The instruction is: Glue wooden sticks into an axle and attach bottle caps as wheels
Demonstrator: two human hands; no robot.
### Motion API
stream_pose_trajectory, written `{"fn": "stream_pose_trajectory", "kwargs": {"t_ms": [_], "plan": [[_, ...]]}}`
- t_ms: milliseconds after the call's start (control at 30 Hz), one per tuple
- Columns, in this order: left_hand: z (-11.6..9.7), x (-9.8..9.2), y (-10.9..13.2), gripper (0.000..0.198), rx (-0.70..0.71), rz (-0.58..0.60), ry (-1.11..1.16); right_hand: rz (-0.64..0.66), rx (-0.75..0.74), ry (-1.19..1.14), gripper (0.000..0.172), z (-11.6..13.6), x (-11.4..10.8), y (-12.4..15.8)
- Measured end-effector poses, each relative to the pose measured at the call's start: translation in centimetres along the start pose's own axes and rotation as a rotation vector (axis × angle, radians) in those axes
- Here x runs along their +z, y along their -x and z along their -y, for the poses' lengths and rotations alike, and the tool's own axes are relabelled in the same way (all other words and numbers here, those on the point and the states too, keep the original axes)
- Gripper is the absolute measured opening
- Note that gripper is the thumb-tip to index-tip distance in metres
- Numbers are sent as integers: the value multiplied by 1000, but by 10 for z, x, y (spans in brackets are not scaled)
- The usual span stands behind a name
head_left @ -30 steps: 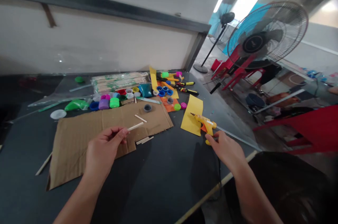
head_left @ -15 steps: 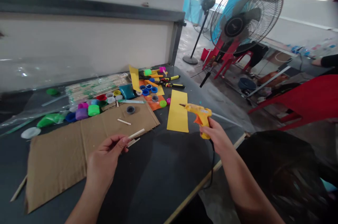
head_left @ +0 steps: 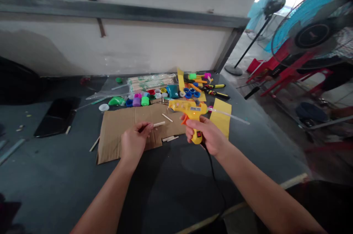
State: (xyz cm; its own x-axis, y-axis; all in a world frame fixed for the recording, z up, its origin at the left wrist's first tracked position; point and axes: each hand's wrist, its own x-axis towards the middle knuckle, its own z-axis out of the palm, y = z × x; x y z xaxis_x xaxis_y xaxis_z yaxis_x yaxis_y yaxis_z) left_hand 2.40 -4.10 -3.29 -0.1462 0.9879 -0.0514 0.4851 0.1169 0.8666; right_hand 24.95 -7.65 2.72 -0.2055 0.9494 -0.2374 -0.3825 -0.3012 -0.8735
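Note:
Between the thumb and fingers of my left hand (head_left: pixel 137 139) is a short wooden stick (head_left: pixel 159 124), pointing right above the brown cardboard (head_left: pixel 116 127). My right hand (head_left: pixel 205 131) is wrapped round the handle of a yellow hot glue gun (head_left: pixel 187 109), a finger at its orange trigger. The gun's nozzle faces left, a little above and right of the stick and apart from it. A clear glue stick (head_left: pixel 230 115) juts from its back, and a black cord hangs below. One loose stick (head_left: pixel 167 117) lies on the cardboard; cut pieces (head_left: pixel 170 138) lie at its edge.
Behind the cardboard are coloured bottle caps (head_left: pixel 137 100), packaged wooden sticks (head_left: pixel 151 81) and yellow-black pliers (head_left: pixel 216 92). Yellow foam sheet (head_left: pixel 223 114) lies right of the gun. A black phone (head_left: pixel 55 118) rests at left. Fans (head_left: pixel 311 35) and red chairs stand beyond the table.
The view has swung left. My right hand has brought the glue gun closer to my left hand, nozzle near the stick. The left hand's stick is now over the cardboard.

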Motion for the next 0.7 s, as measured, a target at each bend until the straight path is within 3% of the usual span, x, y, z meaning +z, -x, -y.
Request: {"fn": "stream_pose_trajectory", "kwargs": {"t_ms": [100,167,433,700], "plan": [[-1,-6,0,26,53,12,-274,-9,73,-22,30,-20,6,-15],[-2,-8,1,25,76,43,-339,-15,127,-57,33,-30,5,-17],[3,-6,1,21,110,45,-294,11,64,45,20,-34,-5,-11],[9,0,3,13,314,24,-285,31,71,124,32,-31,-11,-9]]}}
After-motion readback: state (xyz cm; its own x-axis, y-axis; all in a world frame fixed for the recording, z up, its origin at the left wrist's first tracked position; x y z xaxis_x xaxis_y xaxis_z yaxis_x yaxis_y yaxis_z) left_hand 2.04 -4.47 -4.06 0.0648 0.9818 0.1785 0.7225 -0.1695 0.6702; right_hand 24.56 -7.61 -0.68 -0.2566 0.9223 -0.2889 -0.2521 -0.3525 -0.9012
